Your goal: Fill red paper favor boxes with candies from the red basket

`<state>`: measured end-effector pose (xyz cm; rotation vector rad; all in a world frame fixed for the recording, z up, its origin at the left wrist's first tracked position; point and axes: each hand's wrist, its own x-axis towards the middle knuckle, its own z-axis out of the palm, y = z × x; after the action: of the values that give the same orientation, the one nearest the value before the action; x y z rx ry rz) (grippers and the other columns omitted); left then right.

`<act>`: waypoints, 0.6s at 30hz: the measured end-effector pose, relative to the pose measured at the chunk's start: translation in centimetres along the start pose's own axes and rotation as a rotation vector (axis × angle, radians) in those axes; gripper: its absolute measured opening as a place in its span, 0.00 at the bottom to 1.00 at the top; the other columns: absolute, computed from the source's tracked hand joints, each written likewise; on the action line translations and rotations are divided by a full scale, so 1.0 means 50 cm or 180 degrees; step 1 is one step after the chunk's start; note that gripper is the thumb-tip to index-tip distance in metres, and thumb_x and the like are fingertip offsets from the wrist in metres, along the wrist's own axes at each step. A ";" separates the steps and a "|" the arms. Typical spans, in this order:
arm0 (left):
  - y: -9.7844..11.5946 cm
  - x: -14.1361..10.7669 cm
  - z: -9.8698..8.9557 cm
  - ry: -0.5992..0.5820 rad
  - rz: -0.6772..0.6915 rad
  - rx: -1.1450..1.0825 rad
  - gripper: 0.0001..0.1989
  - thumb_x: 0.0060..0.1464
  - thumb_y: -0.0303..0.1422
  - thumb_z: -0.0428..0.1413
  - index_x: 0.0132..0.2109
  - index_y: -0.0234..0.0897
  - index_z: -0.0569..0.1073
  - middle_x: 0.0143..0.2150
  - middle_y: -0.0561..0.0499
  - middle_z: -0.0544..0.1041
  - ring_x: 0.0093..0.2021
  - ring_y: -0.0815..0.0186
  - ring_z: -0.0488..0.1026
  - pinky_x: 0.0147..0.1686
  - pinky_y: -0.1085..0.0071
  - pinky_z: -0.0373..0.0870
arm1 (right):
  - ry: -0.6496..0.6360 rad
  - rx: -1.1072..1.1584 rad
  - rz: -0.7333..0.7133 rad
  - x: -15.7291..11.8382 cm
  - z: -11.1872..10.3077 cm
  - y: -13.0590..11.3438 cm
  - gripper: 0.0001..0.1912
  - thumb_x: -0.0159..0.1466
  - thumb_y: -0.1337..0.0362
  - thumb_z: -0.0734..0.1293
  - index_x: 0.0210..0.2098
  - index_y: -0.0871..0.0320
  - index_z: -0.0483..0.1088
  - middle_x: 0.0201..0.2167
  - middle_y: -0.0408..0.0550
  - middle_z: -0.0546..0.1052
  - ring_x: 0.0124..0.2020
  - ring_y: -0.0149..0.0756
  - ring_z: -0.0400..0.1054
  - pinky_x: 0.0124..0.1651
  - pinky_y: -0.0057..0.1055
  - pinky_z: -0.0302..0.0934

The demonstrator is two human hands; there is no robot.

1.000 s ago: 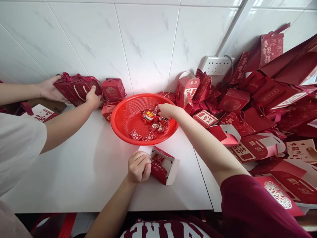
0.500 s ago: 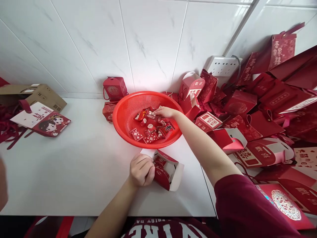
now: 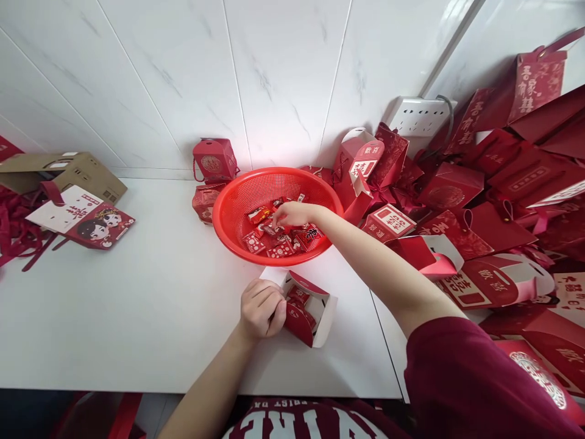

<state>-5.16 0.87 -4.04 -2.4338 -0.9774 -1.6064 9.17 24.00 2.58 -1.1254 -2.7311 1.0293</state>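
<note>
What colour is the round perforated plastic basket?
The basket is bright red, rim included; the head view shows it best.

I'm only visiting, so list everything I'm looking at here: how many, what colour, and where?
Table: 1, white, under the goods
Wall: 1, white tiled, behind
Basket: 1, red, centre
Sweets: many, mostly red, in basket and open box
Open box: 1, red, white inside, before basket
Small boxes: 2, red, left of basket
Gift boxes: many, mostly red, right
Socket strip: 1, white, wall
Cable: 1, grey, at strip
Printed box: 1, red and white, left
Carton: 1, brown, far left
Ribbons: several, dark red, far left
Left hand: 1, bare, on open box
Right hand: 1, bare, in basket
</note>
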 end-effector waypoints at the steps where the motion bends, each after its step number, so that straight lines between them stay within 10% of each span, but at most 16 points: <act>1: 0.000 0.000 -0.001 0.0002 -0.0007 -0.0003 0.08 0.55 0.23 0.50 0.30 0.39 0.64 0.22 0.52 0.71 0.29 0.62 0.74 0.32 0.65 0.67 | -0.0116 -0.0170 0.0026 0.001 0.008 -0.005 0.14 0.60 0.71 0.71 0.45 0.54 0.79 0.49 0.45 0.82 0.51 0.39 0.75 0.54 0.27 0.63; 7: 0.002 0.004 -0.004 0.0011 0.0030 -0.0035 0.08 0.56 0.23 0.50 0.30 0.39 0.64 0.22 0.53 0.71 0.29 0.63 0.73 0.31 0.66 0.67 | -0.0215 -0.0992 0.0580 0.017 0.026 -0.015 0.35 0.59 0.62 0.75 0.62 0.67 0.65 0.58 0.70 0.74 0.55 0.55 0.72 0.51 0.37 0.66; 18: -0.002 -0.001 -0.004 -0.0014 0.0012 -0.0062 0.08 0.56 0.23 0.50 0.31 0.39 0.65 0.23 0.52 0.72 0.29 0.62 0.73 0.32 0.65 0.66 | -0.0586 -0.1265 0.0752 0.074 0.018 -0.025 0.22 0.53 0.57 0.79 0.43 0.63 0.79 0.42 0.56 0.82 0.42 0.48 0.77 0.43 0.35 0.69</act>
<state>-5.39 0.83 -4.02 -2.4514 -0.9619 -1.6178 5.42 25.15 1.76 -1.5059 -3.1020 0.6453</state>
